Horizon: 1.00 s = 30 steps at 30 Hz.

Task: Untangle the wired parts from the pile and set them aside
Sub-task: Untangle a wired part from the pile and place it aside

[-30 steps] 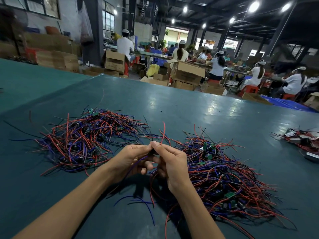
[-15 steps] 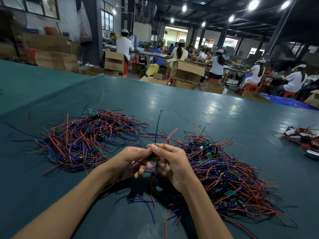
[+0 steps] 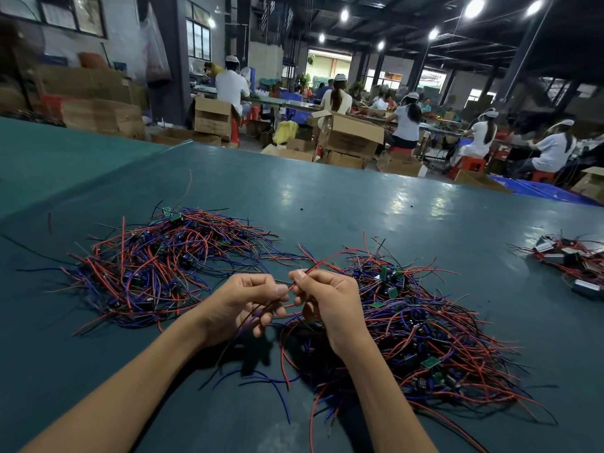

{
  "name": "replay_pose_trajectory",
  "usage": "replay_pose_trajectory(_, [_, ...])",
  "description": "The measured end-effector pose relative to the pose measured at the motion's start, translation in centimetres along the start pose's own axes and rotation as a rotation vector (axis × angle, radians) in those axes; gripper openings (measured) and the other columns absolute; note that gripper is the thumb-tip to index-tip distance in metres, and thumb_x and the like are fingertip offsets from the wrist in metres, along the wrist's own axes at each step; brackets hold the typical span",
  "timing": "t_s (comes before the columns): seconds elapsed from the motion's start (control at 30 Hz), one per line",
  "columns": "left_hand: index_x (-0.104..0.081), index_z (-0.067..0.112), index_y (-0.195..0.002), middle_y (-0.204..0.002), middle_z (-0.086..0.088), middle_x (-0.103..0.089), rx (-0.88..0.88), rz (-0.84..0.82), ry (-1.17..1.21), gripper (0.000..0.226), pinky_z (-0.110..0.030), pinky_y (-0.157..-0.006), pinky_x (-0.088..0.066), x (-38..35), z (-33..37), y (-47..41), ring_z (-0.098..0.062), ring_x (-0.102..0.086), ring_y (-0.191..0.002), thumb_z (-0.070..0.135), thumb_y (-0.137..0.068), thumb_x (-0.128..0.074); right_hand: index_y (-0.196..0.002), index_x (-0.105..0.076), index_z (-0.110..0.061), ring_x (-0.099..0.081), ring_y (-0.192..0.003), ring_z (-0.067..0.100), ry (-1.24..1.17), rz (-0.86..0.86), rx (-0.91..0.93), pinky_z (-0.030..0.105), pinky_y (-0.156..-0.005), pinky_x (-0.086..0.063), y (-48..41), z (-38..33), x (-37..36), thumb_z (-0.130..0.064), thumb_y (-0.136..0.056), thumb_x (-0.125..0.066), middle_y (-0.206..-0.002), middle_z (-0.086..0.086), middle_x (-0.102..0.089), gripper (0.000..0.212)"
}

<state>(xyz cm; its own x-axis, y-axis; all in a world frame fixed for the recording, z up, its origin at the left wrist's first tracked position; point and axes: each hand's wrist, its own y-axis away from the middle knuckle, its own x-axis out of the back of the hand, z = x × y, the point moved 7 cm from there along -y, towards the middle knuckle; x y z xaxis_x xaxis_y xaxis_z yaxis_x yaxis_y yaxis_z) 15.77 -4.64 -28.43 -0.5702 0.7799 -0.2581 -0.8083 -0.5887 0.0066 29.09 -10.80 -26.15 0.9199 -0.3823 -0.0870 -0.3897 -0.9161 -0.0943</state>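
Note:
Two piles of red, blue and black wired parts lie on the green table. The left pile [image 3: 157,266] spreads out flat. The right pile [image 3: 425,325] holds small green circuit boards. My left hand [image 3: 248,299] and my right hand [image 3: 327,299] meet between the piles, a little above the table. Both pinch one wired part [image 3: 287,291]. A red wire rises from my right fingertips toward the right pile. Black and blue wires trail down from my left hand. The part's body is hidden by my fingers.
Loose blue and red wires [image 3: 271,384] lie on the table [image 3: 327,207] beneath my wrists. A third small heap of parts with white pieces [image 3: 568,259] sits at the right edge. Beyond the far table edge are cardboard boxes [image 3: 349,135] and seated workers.
The black wire that stood up from my fingers is down now. My hands have drawn slightly apart, and a red wire stretches from my right fingers toward the right pile.

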Motion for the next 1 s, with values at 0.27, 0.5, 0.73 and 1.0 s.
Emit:
replay_pose_trajectory(0.27, [-0.058,0.004,-0.076,-0.067,-0.022,-0.063,-0.011,-0.088,-0.039,0.044,-0.023,-0.035,-0.045,-0.4,0.6,0.4,-0.014,-0.053,-0.040,0.032,-0.067,-0.092,-0.071,-0.069,0.006,-0.052,-0.049,0.016,0.027,0.185,0.000,0.021,-0.038,-0.029,-0.2,-0.1,1.6,-0.009,-0.092,-0.070,-0.058,0.005,-0.062,0.027])
replay_pose_trajectory(0.5, [-0.065,0.008,-0.074,-0.069,-0.023,-0.064,0.052,-0.195,-0.014,0.037,-0.024,-0.036,-0.048,-0.7,0.8,1.3,-0.019,-0.059,-0.042,0.029,-0.065,-0.094,-0.071,-0.070,0.000,-0.053,-0.045,0.012,-0.071,0.256,-0.043,0.022,-0.034,-0.037,-0.6,-0.5,3.4,-0.005,-0.093,-0.067,-0.060,0.009,-0.062,0.023])
replay_pose_trajectory(0.73, [-0.067,0.011,-0.074,-0.069,-0.022,-0.066,0.107,-0.264,0.004,0.031,-0.025,-0.040,-0.051,-1.0,0.7,1.7,-0.018,-0.062,-0.044,0.029,-0.069,-0.091,-0.085,-0.071,0.002,-0.043,-0.047,0.009,-0.306,0.234,-0.085,0.021,-0.036,-0.030,-0.6,-0.7,3.1,-0.013,-0.101,-0.058,-0.059,-0.001,-0.051,0.025])
replay_pose_trajectory(1.0, [-0.063,0.010,-0.070,-0.066,-0.016,-0.062,0.095,-0.181,0.032,0.034,-0.024,-0.040,-0.051,0.6,0.8,1.3,-0.011,-0.054,-0.040,0.029,-0.065,-0.091,-0.085,-0.064,0.001,-0.032,-0.042,0.006,-0.703,0.122,-0.147,0.018,-0.032,-0.023,-0.4,-1.5,2.4,-0.016,-0.101,-0.051,-0.058,-0.003,-0.040,0.026])
